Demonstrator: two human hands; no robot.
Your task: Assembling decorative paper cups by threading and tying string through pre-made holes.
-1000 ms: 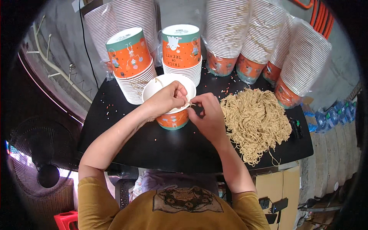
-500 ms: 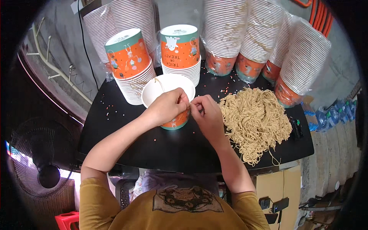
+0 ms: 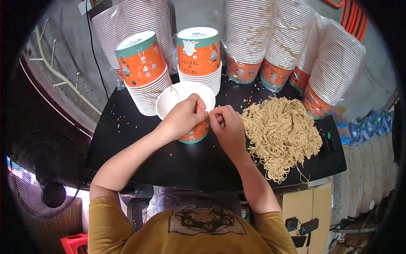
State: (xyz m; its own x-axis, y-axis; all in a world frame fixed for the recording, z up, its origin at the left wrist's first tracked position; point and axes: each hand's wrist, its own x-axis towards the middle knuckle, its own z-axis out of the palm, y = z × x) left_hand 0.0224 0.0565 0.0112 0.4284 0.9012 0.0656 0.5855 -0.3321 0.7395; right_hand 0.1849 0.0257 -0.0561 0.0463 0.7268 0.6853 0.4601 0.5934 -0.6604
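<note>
A paper cup (image 3: pixel 165 104), orange and green outside and white inside, stands upright on the black table with its mouth up. A tan string (image 3: pixel 178 95) hangs over its far rim into the inside. At the near right of the rim, my left hand (image 3: pixel 182 117) pinches string between thumb and fingers, its palm covering part of the cup. My right hand (image 3: pixel 229 125) is closed in a pinch just beside it, on the thin string end. The fingertips nearly meet, so any knot there is too small to make out. To the right lies a tangled heap of tan string (image 3: pixel 284 136).
Two upside-down cup stacks, one left (image 3: pixel 141 63) and one middle (image 3: pixel 198 53), stand behind the cup. Several plastic-wrapped stacks (image 3: pixel 281 40) line the back. Small beads (image 3: pixel 119 125) are scattered on the table (image 3: pixel 203 169). A fan (image 3: pixel 54 194) is at the left.
My right hand has shifted very slightly at the rim, and the left thumb and fingers have opened a little from each other. The cup stays in place.
</note>
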